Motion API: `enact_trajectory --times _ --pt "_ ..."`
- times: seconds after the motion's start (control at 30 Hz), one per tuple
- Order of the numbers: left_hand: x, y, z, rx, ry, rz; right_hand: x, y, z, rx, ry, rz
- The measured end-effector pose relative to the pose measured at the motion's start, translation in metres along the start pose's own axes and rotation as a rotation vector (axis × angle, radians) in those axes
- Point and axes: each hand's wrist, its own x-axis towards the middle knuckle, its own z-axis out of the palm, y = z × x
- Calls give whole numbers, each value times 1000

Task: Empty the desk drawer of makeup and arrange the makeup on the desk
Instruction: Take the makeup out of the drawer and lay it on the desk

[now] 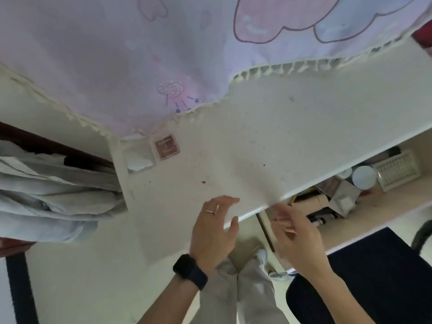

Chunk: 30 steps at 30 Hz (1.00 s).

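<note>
A white desk (268,136) slants across the view, and below its front edge on the right stands the pulled-out drawer (364,230). The drawer holds makeup: a round white lid (364,177), small white boxes (343,197), a dark tube (319,220) and a white lattice basket (397,169). On the desk lie a brown square compact (167,146) and a clear square case (139,158). My left hand (214,232), with a ring and a black watch, hovers with spread fingers over the desk's front edge. My right hand (295,237) hangs beside the drawer's left end, fingers loosely curled, holding nothing.
A pink and lilac curtain (140,54) with a fringe hangs over the back of the desk. Folded pale bedding (51,195) lies at the left. A dark chair seat (374,277) stands at the lower right, under the drawer. My legs in grey trousers (238,298) are below.
</note>
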Motion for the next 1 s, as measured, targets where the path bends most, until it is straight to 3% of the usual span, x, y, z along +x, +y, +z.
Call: enact_trajectory --times 0.17,0.37,0.47,0.63,0.83,1.0 --pt "-18 49 91 -26 -366 -32 -34 80 -48 -181 52 138" --pt "-8 61 158 458 -653 49 -27 129 -56 -466 119 79" --pt "-1 65 177 665 -663 53 -7 138 -53 -720 -17 129" --pt "5 67 201 739 -640 -2 30 142 -52 -894 -278 220" --pt "2 63 212 757 -483 5 56 150 -51 -989 -398 316" --pt "4 52 222 746 -583 -60 67 152 -52 -1031 -453 341"
